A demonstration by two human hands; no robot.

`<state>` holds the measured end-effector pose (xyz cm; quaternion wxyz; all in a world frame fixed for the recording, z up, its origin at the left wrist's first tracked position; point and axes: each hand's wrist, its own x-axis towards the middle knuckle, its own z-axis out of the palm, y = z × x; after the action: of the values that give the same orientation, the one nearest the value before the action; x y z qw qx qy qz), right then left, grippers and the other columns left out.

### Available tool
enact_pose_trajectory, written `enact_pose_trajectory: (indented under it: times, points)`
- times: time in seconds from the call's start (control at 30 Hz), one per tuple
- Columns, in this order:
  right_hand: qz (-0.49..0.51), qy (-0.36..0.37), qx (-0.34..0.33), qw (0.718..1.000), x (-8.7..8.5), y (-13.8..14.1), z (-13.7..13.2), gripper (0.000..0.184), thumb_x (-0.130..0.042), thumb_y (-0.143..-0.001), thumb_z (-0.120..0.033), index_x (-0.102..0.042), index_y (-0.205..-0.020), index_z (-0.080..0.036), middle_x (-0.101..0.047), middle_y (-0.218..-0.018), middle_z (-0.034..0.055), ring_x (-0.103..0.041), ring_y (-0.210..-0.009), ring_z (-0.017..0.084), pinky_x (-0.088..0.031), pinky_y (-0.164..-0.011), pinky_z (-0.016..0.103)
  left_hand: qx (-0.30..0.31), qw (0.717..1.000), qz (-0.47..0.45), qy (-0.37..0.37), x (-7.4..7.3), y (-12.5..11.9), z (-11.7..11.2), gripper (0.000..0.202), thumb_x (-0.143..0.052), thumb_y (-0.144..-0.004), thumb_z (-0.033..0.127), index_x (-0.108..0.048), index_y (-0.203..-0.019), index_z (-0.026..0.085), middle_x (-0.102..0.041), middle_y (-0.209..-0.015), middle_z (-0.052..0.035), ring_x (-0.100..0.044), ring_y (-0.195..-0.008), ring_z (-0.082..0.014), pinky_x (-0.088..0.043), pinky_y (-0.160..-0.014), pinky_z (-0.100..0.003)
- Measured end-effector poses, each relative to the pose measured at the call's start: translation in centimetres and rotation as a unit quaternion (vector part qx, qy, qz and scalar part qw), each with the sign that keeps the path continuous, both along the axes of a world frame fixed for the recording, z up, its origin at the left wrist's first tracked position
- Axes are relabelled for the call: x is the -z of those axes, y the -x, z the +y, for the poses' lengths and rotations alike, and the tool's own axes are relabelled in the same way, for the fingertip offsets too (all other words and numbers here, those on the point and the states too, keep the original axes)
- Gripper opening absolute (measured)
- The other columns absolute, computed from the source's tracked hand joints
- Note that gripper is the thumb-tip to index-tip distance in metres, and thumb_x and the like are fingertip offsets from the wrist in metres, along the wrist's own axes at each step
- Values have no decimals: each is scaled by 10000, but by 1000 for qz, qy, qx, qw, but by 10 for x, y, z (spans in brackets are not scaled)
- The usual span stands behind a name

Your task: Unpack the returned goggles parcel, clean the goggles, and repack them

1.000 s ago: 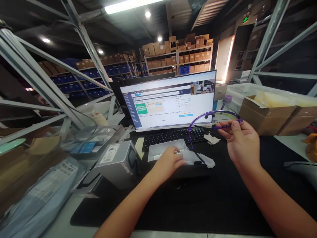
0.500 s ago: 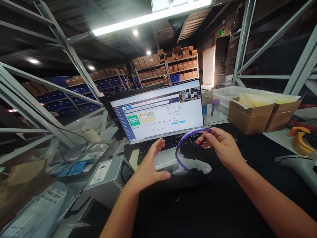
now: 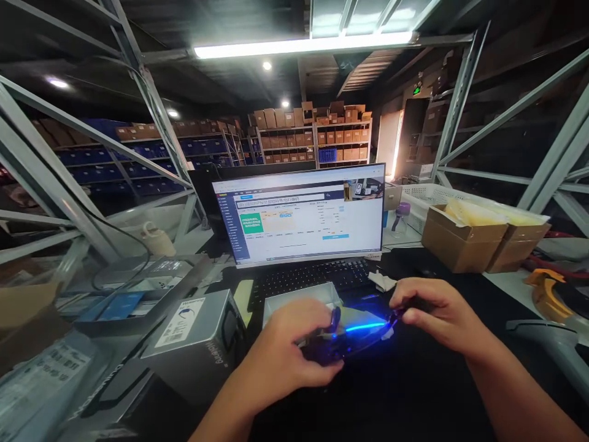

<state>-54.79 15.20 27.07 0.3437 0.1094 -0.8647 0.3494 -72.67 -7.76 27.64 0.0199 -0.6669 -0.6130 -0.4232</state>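
A thin dark purple band (image 3: pixel 365 327), with a bright blue light along it, stretches between my hands just above the black desk mat. My left hand (image 3: pixel 294 344) is closed around its left end, thumb below and fingers above; the dark part inside the grip is blurred. The other end is pinched between the thumb and fingers of my right hand (image 3: pixel 430 310). Behind my left hand stands an open light-grey box (image 3: pixel 301 296), partly covered by that hand. Some crumpled clear wrapping lies under and behind the band, tinted blue by the light.
A monitor (image 3: pixel 306 215) and black keyboard (image 3: pixel 304 277) stand ahead. Grey labelled boxes (image 3: pixel 197 334) crowd the left side. At right are cardboard boxes (image 3: pixel 460 239) with yellowish packets and a grey handheld scanner (image 3: pixel 552 341). A crumpled white scrap (image 3: pixel 381 281) lies by the keyboard.
My left hand, open and apart before, has closed on the band's end. The band has gone from a curved loop to a lower, straighter line and glows blue. My view has tilted.
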Motion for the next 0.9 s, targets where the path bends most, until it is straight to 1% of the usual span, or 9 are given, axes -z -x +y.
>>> enact_pose_trajectory:
  times: [0.13, 0.2, 0.27, 0.33, 0.4, 0.47, 0.57, 0.77, 0.9]
  points:
    - [97, -5, 161, 982, 0, 2, 20, 241, -602, -955, -426, -705, -1064, -238, -665, -1241, 88, -635, -1078, 234, -529, -813, 308, -57, 990, 69, -106, -4, 8, -13, 287, -799, -728, 154, -649, -966, 213, -711, -999, -23, -673, -915, -172, -537, -836, -286]
    - [79, 24, 292, 953, 13, 15, 41, 268, -544, -975, -422, -706, -1028, -216, -677, -1217, 97, -640, -1067, 244, -528, -810, 330, -101, 980, 85, -152, -4, 16, -15, 264, -796, -754, 180, -646, -969, 206, -708, -991, -27, -674, -922, -172, -542, -840, -284]
    - [-45, 49, 397, 915, 35, 33, 67, 299, -494, -986, -414, -703, -1021, -202, -723, -1048, 80, -666, -919, 221, -514, -755, 324, -146, 967, 112, -177, -1, 24, -14, 248, -789, -779, 191, -650, -984, 192, -705, -1001, -43, -675, -927, -177, -547, -832, -282]
    - [-140, 51, 411, 899, 64, 53, 92, 240, -587, -934, -355, -714, -1039, -180, -736, -945, 77, -670, -838, 218, -503, -737, 328, -166, 951, 170, -198, 2, 29, -12, 247, -775, -810, 191, -645, -1019, 170, -702, -1053, -76, -675, -963, -194, -551, -845, -294]
    - [-197, 52, 409, 889, 93, 70, 110, 239, -656, -895, -297, -709, -1073, -147, -734, -935, 90, -669, -834, 220, -512, -752, 339, -150, 937, 240, -207, 5, 31, -8, 239, -740, -850, 184, -632, -1060, 145, -694, -1099, -113, -670, -993, -214, -558, -857, -313]
    - [-233, 49, 407, 882, 116, 82, 123, 248, -667, -903, -258, -688, -1114, -130, -718, -1025, 98, -666, -913, 214, -525, -829, 362, -125, 927, 290, -204, 8, 31, -4, 216, -696, -883, 171, -623, -1081, 125, -688, -1123, -140, -664, -1016, -232, -566, -868, -335]
    - [-264, 41, 412, 871, 139, 88, 134, 252, -635, -952, -268, -645, -1168, -137, -666, -1163, 95, -636, -1059, 216, -513, -949, 423, -92, 928, 314, -179, 10, 28, 2, 166, -650, -899, 124, -622, -1061, 108, -695, -1118, -145, -658, -1036, -238, -561, -949, -381]
    - [-314, 27, 405, 858, 155, 87, 139, 211, -673, -935, -308, -660, -1059, -138, -662, -1094, 65, -639, -989, 199, -537, -896, 406, -34, 937, 302, -172, 13, 19, 12, 130, -634, -925, 174, -607, -1032, 105, -705, -1081, -153, -671, -1016, -224, -558, -979, -376]
    - [-297, 27, 422, 857, 142, 82, 135, 149, -718, -875, -284, -671, -872, -143, -662, -965, 43, -614, -914, 187, -502, -845, 367, -40, 936, 295, -191, 15, 18, 15, 162, -627, -941, 247, -606, -1027, 111, -717, -1046, -159, -689, -999, -229, -586, -905, -343]
